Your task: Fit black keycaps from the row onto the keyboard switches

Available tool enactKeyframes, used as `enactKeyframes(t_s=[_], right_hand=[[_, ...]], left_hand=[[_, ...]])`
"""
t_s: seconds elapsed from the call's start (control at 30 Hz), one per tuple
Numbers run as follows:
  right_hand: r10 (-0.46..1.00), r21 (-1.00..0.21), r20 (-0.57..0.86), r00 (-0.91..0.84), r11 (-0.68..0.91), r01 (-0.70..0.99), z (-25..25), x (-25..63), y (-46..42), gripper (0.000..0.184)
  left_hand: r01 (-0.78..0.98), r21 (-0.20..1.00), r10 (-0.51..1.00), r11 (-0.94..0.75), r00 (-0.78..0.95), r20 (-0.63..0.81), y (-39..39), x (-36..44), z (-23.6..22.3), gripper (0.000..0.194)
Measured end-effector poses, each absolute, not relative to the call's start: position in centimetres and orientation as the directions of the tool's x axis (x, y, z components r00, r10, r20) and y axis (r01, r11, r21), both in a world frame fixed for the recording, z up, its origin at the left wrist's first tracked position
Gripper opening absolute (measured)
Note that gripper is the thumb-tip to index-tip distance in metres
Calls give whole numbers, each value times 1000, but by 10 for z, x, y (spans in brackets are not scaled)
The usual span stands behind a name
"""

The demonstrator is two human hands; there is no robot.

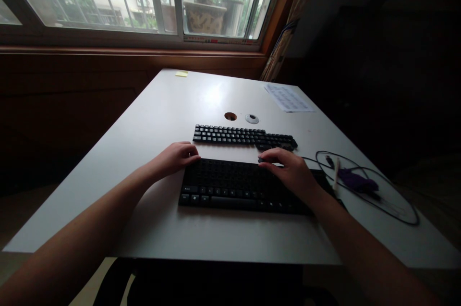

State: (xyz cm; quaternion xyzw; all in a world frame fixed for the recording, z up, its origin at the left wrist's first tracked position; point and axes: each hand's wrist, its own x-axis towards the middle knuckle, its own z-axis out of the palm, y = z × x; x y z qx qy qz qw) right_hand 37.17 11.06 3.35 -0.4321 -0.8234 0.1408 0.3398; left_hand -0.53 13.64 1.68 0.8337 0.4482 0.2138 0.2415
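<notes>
A black keyboard point(230, 200) lies on the white table before me. Its bottom rows still carry keycaps, while the area above looks bare and dark. At its back left corner is my left hand point(177, 157), fingers curled and thumb against the edge. My right hand point(290, 169) is above the keyboard's back edge, thumb and forefinger pinching a small dark keycap point(260, 160). Just beyond, loose black keycaps point(230, 135) stand in close rows, laid out like a keyboard. My right hand and wrist hide part of the keyboard's right side.
To the right lie a looped black cable point(403, 219), a purple cloth point(356, 181) and a pale stick point(336, 174). Farther back are a round cable hole point(230, 116), its grey cover point(252, 118), printed papers point(290, 99) and a yellow note point(181, 74). A window point(173, 3) rises behind.
</notes>
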Motion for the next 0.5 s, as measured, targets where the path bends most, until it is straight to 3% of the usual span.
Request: enactKeyframes(t_s=[0.5], right_hand=[[856, -584, 191, -479, 492, 646, 27, 406, 44, 16]], left_hand=[[655, 594, 857, -467, 501, 120, 137, -5, 16, 23]])
